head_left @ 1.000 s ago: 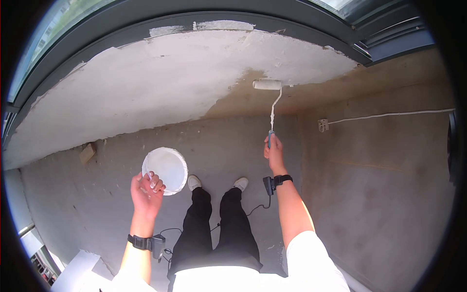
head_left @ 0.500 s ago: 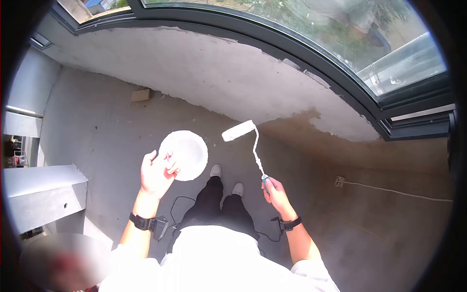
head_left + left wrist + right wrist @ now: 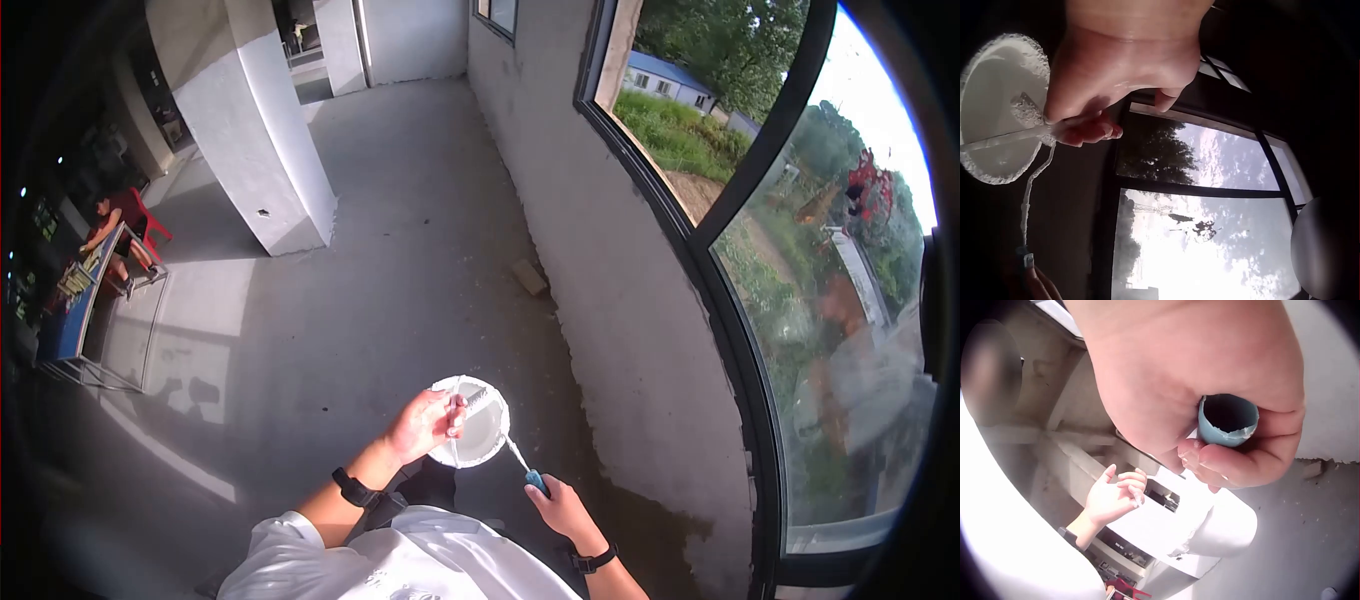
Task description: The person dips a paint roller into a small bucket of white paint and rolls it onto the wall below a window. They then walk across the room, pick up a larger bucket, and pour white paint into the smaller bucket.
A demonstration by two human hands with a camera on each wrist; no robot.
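My left hand holds a white bucket by its handle, fingers curled under that strip. White paint crusts the bucket's rim. In my right hand is a paint roller, gripped round its blue grip; the grip's hollow end shows in the right wrist view. The paint-coated frame leads up to the bucket, and the roller's white sleeve overlaps the bucket's mouth, partly hidden behind the left fingers.
A partly painted wall under dark-framed windows runs along the right. A brick lies by its foot. At left stand a pillar and a blue-topped table, where a person sits on a red chair.
The head view has swung left along the wall. My right hand has brought the roller down from the wall to the bucket. The left hand still holds the bucket.
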